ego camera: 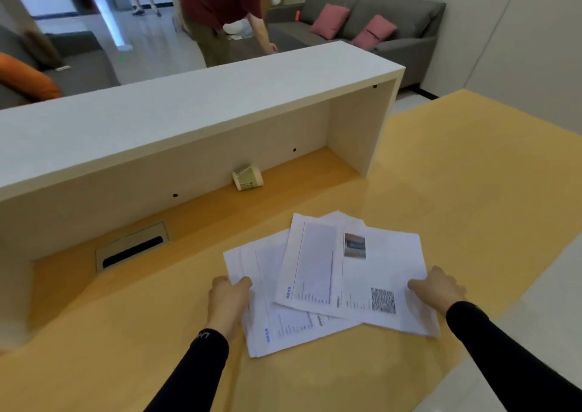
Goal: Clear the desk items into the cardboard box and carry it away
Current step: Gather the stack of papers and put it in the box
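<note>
Little can be read. On the left sleeve cuff [206,337] pale letters are printed, of which "LH" can be made out, seen upside down. On the top sheet [349,273] of the papers a square QR code [383,300] is printed near the lower right, and short blue headings are seen, too blurred to be read.

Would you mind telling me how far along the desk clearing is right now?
Nothing looks packed yet; no cardboard box is in view. In hand: the left hand and right hand are gathering the loose papers. Left: boxing them and the tipped cup under the shelf.
</note>
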Demonstrator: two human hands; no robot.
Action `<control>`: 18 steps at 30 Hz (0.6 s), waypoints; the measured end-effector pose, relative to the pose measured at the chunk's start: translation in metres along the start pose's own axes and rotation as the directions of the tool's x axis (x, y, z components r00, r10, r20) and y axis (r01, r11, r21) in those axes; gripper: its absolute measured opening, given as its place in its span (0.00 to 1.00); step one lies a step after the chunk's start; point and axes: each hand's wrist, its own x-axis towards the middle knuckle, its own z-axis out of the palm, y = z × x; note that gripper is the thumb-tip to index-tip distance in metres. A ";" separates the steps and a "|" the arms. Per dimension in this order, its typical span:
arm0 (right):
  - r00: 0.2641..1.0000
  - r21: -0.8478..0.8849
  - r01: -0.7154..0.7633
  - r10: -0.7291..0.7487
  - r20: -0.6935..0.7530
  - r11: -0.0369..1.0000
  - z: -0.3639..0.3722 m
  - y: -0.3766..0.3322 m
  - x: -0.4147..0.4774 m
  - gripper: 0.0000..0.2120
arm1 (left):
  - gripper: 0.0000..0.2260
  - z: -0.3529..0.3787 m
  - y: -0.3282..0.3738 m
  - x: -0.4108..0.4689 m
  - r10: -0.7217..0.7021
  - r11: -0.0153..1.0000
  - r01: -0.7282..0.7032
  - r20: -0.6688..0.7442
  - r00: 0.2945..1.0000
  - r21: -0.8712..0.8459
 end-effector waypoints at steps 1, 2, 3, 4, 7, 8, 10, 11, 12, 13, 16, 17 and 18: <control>1.000 -0.018 0.017 -0.017 -0.003 1.000 -0.001 -0.004 0.011 0.25 | 0.22 0.006 0.003 0.001 -0.042 0.999 0.041 -0.033 0.999 -0.031; 0.999 -0.006 0.047 -0.047 0.001 0.999 -0.002 -0.010 0.022 0.25 | 0.18 0.010 0.004 0.004 -0.082 0.995 0.080 -0.049 0.995 -0.059; 0.997 0.054 0.078 -0.080 0.024 0.995 -0.001 -0.017 0.031 0.24 | 0.12 0.014 0.007 0.005 -0.119 0.988 0.113 -0.053 0.991 -0.101; 0.993 0.146 0.096 -0.106 0.058 0.985 0.000 -0.026 0.038 0.23 | 0.08 0.018 0.008 0.007 -0.145 0.980 0.135 -0.056 0.988 -0.148; 0.971 0.261 0.168 -0.205 0.123 0.951 0.006 -0.053 0.054 0.14 | 0.10 0.025 0.014 0.006 -0.167 0.965 0.154 -0.047 0.985 -0.212; 0.959 0.241 0.203 -0.242 0.146 0.949 0.007 -0.060 0.057 0.14 | 0.09 0.028 0.015 0.005 -0.171 0.965 0.161 -0.034 0.985 -0.209; 0.941 0.194 0.253 -0.288 0.179 0.948 0.011 -0.073 0.058 0.16 | 0.06 0.032 0.015 0.001 -0.171 0.966 0.167 -0.002 0.985 -0.199; 0.938 0.169 0.277 -0.304 0.168 0.946 0.013 -0.078 0.060 0.19 | 0.06 0.034 0.013 0.001 -0.159 0.972 0.155 -0.005 0.987 -0.176; 0.935 0.157 0.297 -0.320 0.150 0.942 0.014 -0.082 0.061 0.23 | 0.07 0.035 0.012 0.000 -0.140 0.980 0.135 -0.020 0.990 -0.146; 0.930 0.178 0.315 -0.341 0.139 0.932 0.017 -0.084 0.066 0.26 | 0.09 0.037 0.011 -0.001 -0.110 0.988 0.106 -0.033 0.993 -0.114; 0.915 0.336 0.296 -0.366 0.169 0.894 0.015 -0.090 0.076 0.39 | 0.10 0.036 0.017 -0.008 0.022 0.996 -0.024 -0.023 1.000 -0.091; 0.915 0.395 0.244 -0.345 0.207 0.885 0.012 -0.091 0.078 0.42 | 0.09 0.033 0.021 -0.011 0.074 0.994 -0.077 -0.032 0.997 -0.083; 0.910 0.450 0.187 -0.326 0.255 0.873 0.007 -0.093 0.077 0.41 | 0.08 0.030 0.025 -0.015 0.121 0.990 -0.123 -0.045 0.992 -0.066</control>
